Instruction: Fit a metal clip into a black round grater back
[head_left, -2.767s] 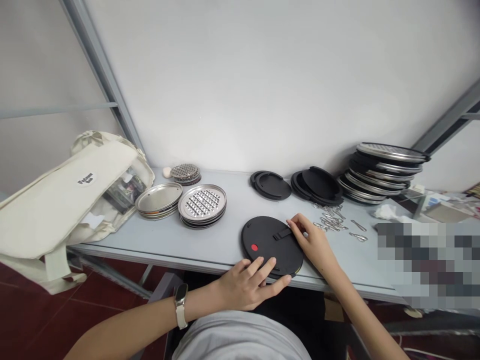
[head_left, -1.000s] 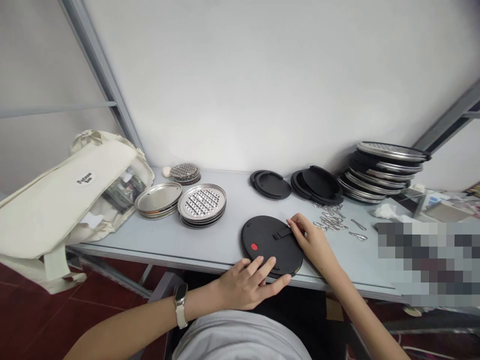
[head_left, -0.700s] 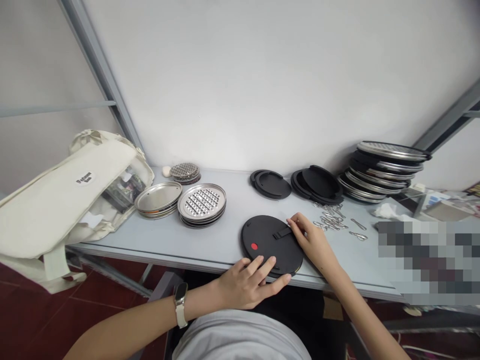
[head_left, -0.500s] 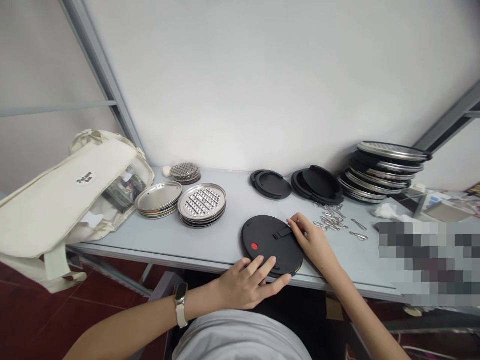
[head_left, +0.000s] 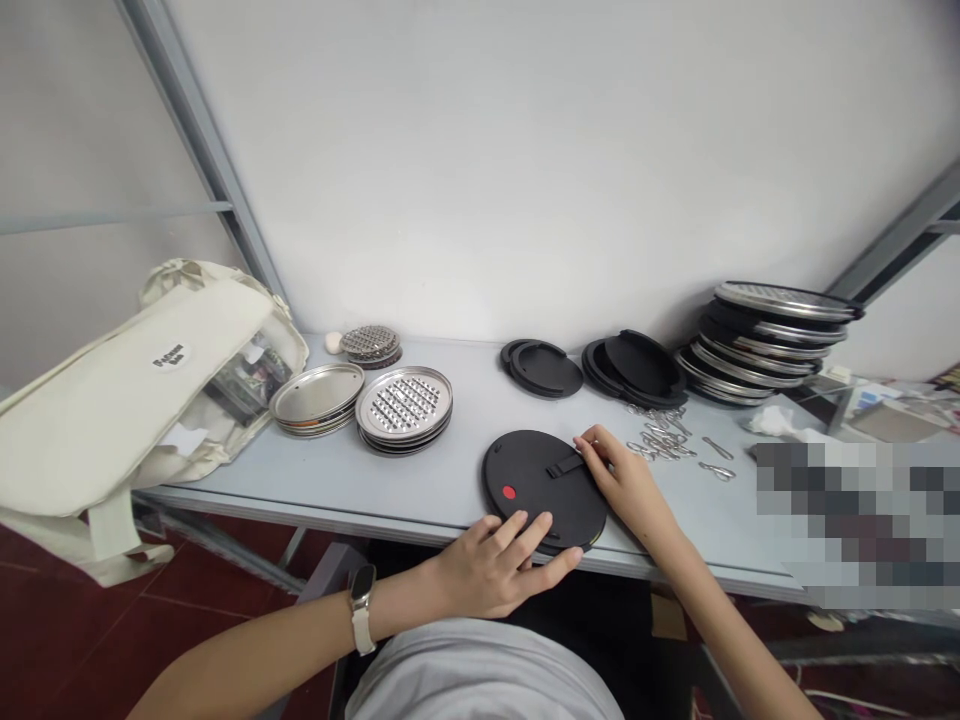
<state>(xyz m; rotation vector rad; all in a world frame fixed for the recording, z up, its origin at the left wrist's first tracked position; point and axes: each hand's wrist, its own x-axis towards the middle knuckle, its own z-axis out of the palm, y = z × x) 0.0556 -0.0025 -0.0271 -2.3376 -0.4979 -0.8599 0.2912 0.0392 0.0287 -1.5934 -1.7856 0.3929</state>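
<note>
A round black disc (head_left: 536, 475) with a red dot and a short raised strip lies at the table's front edge. Across its near rim rests my left hand (head_left: 495, 565), fingers spread and stretched out, touching the top and edge. My right hand (head_left: 619, 480) is closed at the disc's far right rim, thumb and forefinger by the end of the strip; what lies under those fingertips is hidden. Small metal clips (head_left: 664, 440) are scattered just beyond the right hand. Two groups of black round parts, one pile (head_left: 541, 368) and another (head_left: 637, 365), stand behind the disc.
To the left are a stack of round metal graters (head_left: 405, 405), plain metal discs (head_left: 319, 395) and smaller grater discs (head_left: 371, 342). A cream bag (head_left: 127, 390) overhangs the left end. A tall stack of black-rimmed discs (head_left: 772, 345) leans at the right, near a pixelated patch.
</note>
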